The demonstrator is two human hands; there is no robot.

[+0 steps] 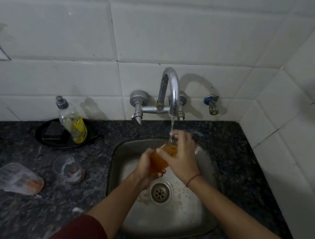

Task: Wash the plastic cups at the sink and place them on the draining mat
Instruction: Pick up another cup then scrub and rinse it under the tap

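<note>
Head view, left to right. On the dark desk [16, 212], tipped over well left of the sink [192, 210]: a larger clear cup [19, 179] and a smaller clear cup [68, 168], seemingly waiting their turn. Farther back, a soap bottle [72, 124] leaning on a black tray [47, 137], kept within reach. Over the sink, left hand [144, 168] grasping the base of the orange cup [157, 161], right hand [182, 158] curled round its upper part, mouth turned up under the running tap [171, 93], probably for rinsing. No draining mat clearly visible.

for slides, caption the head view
Left hand and right hand hold an orange cup under the running tap over the sink.
</note>
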